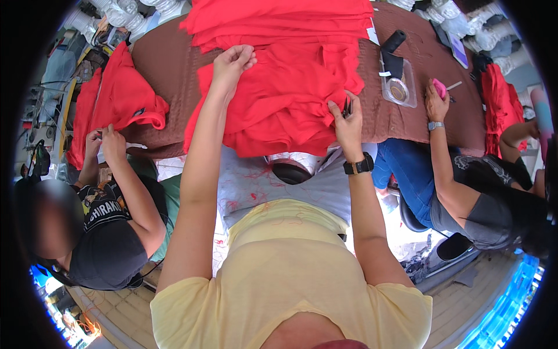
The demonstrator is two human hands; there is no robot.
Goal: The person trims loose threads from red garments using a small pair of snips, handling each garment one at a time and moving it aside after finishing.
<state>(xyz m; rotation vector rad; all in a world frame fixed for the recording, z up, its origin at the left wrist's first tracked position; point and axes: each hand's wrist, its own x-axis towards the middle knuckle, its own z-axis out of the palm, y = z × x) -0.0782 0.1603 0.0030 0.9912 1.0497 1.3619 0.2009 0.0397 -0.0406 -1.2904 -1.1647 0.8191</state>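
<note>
A crumpled red garment (279,102) lies before me at the table's near edge, part of it hanging over. My left hand (235,63) is raised at the garment's upper left, thumb and fingers pinched together; anything between them is too small to make out. At the garment's right side, my right hand (349,122) is closed around small dark thread snips (347,107), blades pointing away from me. Its fingers touch or nearly touch the red cloth. Beyond the garment rises a stack of folded red cloth (279,20).
A brown quilted cover (165,49) spreads over the table. To the right sit a clear plastic tray (407,96), a black roll-shaped item (394,42) and a phone (458,51). A co-worker on the left handles red cloth (131,87); another on the right holds something pink (439,88).
</note>
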